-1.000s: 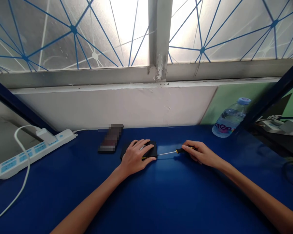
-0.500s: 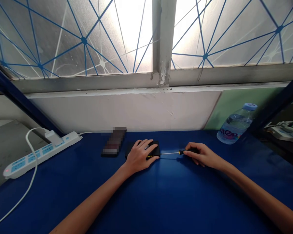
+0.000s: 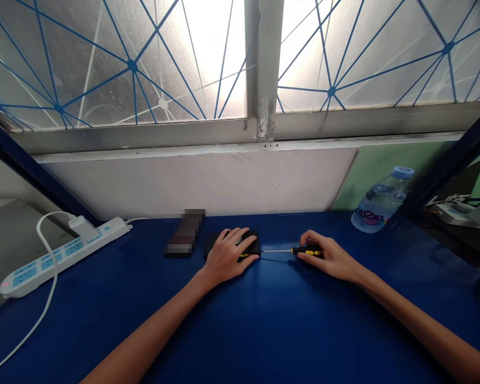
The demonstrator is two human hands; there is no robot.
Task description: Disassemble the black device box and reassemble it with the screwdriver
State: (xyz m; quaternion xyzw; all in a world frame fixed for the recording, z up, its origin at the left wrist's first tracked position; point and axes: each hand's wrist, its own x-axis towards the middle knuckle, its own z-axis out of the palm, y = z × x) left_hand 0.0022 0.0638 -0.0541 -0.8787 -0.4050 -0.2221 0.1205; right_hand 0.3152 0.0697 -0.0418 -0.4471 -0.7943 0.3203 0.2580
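My left hand (image 3: 228, 255) lies over a flat black box-like object (image 3: 254, 241), fingers across its top and thumb along its near edge, bracing it against the table. A bit of yellow shows beneath the palm; the rest of the top is covered. My right hand (image 3: 331, 257) has a screwdriver (image 3: 309, 250) with a black and yellow handle between thumb and fingers. Its thin metal shaft runs level to the left, and the tip meets the box's right side. Whether the tip sits in a screw is too small to tell.
A dark, pixelated flat object (image 3: 184, 234) lies left of the box on the blue table (image 3: 240, 330). Further left is a white power strip (image 3: 68, 253) with a plug and white cable (image 3: 50, 298). A water bottle (image 3: 382, 202) leans at the back right, beside a blue frame bar (image 3: 444, 160).
My right fingers have shifted and spread a little on the screwdriver, showing more of its yellow-striped handle. My left hand stays on the box. The view has moved slightly.
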